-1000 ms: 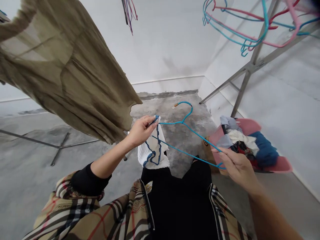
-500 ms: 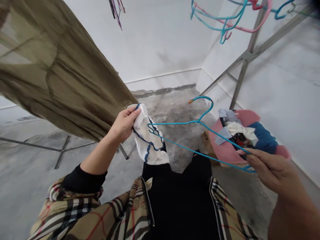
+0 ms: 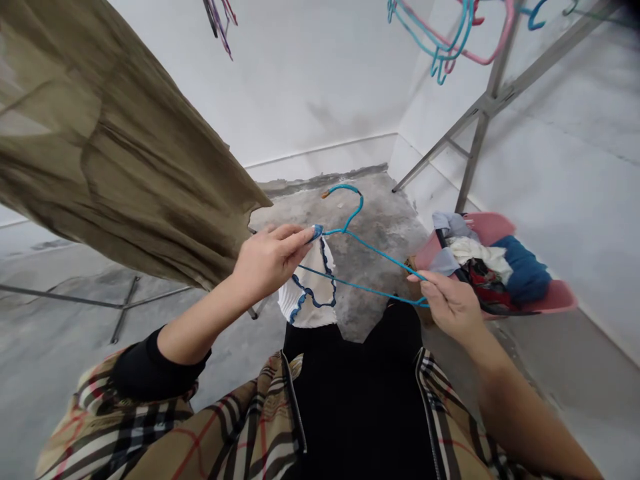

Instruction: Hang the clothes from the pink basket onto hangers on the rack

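Tan plaid jacket (image 3: 225,433), black cuff (image 3: 150,363)

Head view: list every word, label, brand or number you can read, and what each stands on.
No text here can be read.
White cloth in the left hand: blue trim only, no lettering.
Blue hanger in the right hand: no label.
Checked jacket: any print too blurred to read.

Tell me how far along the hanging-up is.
Done: one olive garment hangs at left. In hand: the left hand pinches a white garment onto one end of the blue hanger; the right hand grips the other end. Left: clothes in the pink basin, empty hangers overhead.
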A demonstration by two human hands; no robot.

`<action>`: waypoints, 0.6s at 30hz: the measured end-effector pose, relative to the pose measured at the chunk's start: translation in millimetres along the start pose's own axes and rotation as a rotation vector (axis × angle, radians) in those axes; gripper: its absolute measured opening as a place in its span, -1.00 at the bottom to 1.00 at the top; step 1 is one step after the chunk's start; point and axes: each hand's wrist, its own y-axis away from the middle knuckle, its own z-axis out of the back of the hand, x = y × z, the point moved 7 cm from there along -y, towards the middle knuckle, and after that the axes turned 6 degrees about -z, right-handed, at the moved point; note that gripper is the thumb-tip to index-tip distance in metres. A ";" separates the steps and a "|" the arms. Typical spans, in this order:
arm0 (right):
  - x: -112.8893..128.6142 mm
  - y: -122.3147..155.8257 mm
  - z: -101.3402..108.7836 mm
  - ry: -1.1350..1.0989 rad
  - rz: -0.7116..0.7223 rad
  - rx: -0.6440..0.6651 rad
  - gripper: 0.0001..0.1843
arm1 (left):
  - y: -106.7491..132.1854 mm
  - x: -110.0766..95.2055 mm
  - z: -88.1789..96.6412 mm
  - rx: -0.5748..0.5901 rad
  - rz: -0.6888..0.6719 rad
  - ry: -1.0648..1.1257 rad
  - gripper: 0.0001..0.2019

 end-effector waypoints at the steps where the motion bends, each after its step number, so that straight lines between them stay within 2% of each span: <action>1: -2.2 -0.6 0.9 -0.012 0.013 -0.028 -0.78 | -1.3 -4.5 3.6 0.011 -0.052 -0.083 -0.74; 4: -15.9 -4.2 1.2 -0.057 0.006 -0.093 -0.81 | -5.0 -12.8 8.7 0.063 -0.152 -0.137 -0.71; 7: -40.6 -6.2 -1.4 -0.091 -0.095 -0.236 -0.85 | -6.2 -17.9 10.8 0.071 -0.157 -0.118 -0.71; 10: -67.9 6.5 -8.2 -0.128 -0.292 -0.472 -0.55 | -4.8 -26.4 16.9 -0.006 -0.149 -0.187 -0.72; 12: -75.1 22.5 -21.3 -0.146 -0.409 -0.563 -0.52 | -3.5 -32.9 21.7 -0.066 -0.148 -0.235 -0.71; 14: -67.1 34.2 -44.8 -0.153 -0.440 -0.496 -0.69 | -3.1 -39.4 24.6 -0.110 -0.160 -0.260 -0.71; 16: -48.8 38.5 -77.4 -0.169 -0.412 -0.287 -0.77 | -4.1 -44.8 24.0 -0.132 -0.169 -0.261 -0.72; 18: -31.8 39.1 -109.2 -0.171 -0.414 -0.082 -0.73 | -5.9 -49.9 19.4 -0.130 -0.175 -0.246 -0.73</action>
